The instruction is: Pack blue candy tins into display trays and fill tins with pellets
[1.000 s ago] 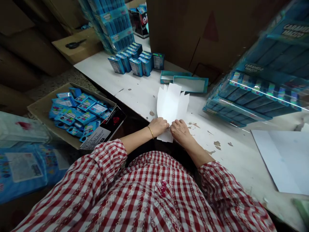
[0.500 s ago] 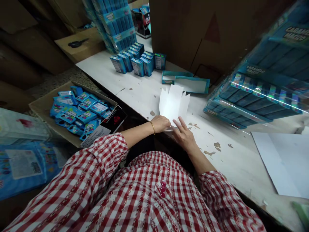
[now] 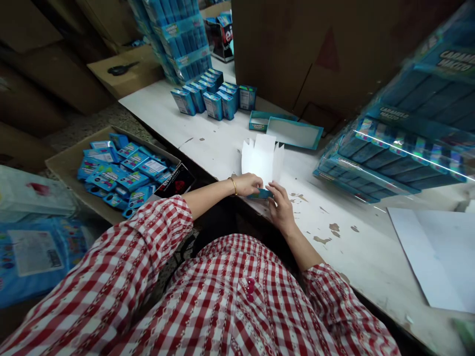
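A partly folded cardboard tray [image 3: 258,155], white inside with a blue outer face at its near end, lies at the table's front edge. Its far flaps stand up. My left hand [image 3: 248,184], with a bangle at the wrist, is closed on the near left corner of the tray. On the near right corner, my right hand [image 3: 279,201] has its fingers bent around the blue end wall. Just beyond are two folded blue trays [image 3: 295,132] with white insides.
Several small blue boxes [image 3: 213,105] stand farther back. At left sits a carton [image 3: 107,207] of loose blue boxes. Wrapped stacks rise at back left [image 3: 181,44] and right [image 3: 393,143]. White sheets [image 3: 426,247] lie at right; a large brown carton [image 3: 282,49] stands behind.
The tray's near end has been folded up, so its blue outer face now shows between my hands. My right hand's fingers have gone from spread to bent on it.
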Tool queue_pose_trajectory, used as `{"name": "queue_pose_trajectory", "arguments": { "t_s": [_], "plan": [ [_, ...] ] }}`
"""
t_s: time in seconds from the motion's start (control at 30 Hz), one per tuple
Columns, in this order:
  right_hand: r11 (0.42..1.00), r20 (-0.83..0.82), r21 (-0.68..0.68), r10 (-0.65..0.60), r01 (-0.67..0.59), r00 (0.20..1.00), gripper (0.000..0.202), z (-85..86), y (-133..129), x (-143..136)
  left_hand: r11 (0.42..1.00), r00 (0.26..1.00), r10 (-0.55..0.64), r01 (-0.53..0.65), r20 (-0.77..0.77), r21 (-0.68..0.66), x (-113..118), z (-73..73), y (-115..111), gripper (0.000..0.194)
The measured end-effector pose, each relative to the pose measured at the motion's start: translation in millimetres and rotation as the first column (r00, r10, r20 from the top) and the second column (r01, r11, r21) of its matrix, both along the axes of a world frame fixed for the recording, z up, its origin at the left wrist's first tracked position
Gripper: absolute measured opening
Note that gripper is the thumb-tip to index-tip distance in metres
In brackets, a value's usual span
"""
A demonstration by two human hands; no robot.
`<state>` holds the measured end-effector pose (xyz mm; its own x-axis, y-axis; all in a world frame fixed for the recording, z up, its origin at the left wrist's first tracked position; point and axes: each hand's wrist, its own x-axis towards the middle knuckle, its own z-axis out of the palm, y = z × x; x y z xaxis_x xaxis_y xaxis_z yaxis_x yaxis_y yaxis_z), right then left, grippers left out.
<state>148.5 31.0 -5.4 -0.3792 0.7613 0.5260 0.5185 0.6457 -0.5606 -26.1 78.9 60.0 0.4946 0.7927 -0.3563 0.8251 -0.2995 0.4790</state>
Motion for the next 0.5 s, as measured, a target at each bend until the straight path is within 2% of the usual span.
{"name": "queue_pose_trajectory", "arguments": {
  "t_s": [0.07, 0.13, 0.2, 0.27, 0.37, 0.43, 0.5],
  "plan": [
    [1.0, 0.001, -0.015, 0.02, -0.02, 1.0, 0.041, 0.4, 0, 4, 0.996, 0.996, 0.084, -0.084, -0.006, 0.042, 2, -7.5, -2, 0.023],
    [0.999, 0.024, -0.033, 0.031, -0.03, 0.999, 0.041, -0.6, 0, 6, 0.981, 0.994, 0.106, -0.099, -0.035, 0.166, 5, -15.5, -7, 0.021],
    [0.998, 0.05, -0.036, 0.053, -0.051, 0.997, 0.038, -2.2, 0, 7, 0.957, 0.995, 0.057, -0.031, -0.084, 0.288, 7, -20.9, -17, 0.016],
    [0.997, 0.072, -0.021, 0.079, -0.077, 0.994, 0.033, -3.5, 0, 6, 0.937, 0.991, -0.018, 0.062, -0.131, 0.344, 9, -21.4, -26, 0.02],
    [0.996, 0.117, -0.029, 0.085, -0.082, 0.99, 0.031, -2.8, 0, 4, 0.938, 0.979, -0.086, 0.141, -0.184, 0.316, 13, -14.6, -31, 0.017],
    [0.997, 0.136, -0.05, 0.073, -0.066, 0.988, 0.032, -0.4, 1, 4, 0.96, 0.967, -0.081, 0.141, -0.242, 0.241, 19, -9.8, -27, 0.01],
    [0.996, 0.142, -0.064, 0.07, -0.062, 0.987, 0.033, 2.6, 2, 4, 0.983, 0.945, -0.058, 0.11, -0.321, 0.145, 27, -8.8, -20, 0.014]
  ]
}}
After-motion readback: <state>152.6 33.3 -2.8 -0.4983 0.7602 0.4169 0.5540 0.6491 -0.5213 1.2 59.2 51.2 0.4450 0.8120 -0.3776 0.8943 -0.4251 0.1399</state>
